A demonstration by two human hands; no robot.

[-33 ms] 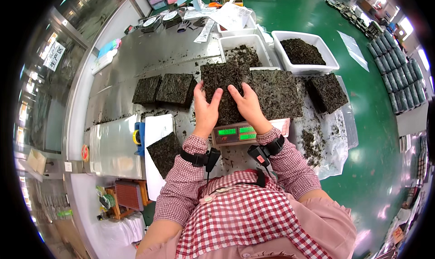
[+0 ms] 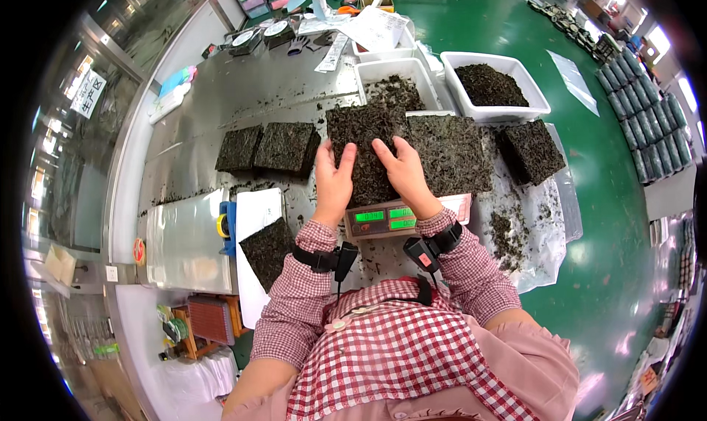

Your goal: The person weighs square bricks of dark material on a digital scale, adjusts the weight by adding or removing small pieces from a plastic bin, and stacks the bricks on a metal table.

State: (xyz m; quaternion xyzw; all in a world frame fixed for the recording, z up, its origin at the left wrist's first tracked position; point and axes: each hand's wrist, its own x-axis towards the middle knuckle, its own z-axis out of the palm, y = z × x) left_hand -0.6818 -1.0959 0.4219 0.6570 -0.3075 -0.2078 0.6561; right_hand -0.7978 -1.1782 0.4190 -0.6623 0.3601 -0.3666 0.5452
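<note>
The dark, roughly square slab (image 2: 366,174) looks coarse and flaky, its edges ragged. The left hand (image 2: 333,185) and right hand (image 2: 409,176) clasp its 2 sides, thumbs on top, over the scale (image 2: 379,226).

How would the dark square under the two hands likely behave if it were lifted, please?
The dark square would probably stay fairly stiff, since it looks flat under the left hand and right hand. Its rough surface suggests little slipping. The loose crumbs nearby hint that its edges might shed.
</note>
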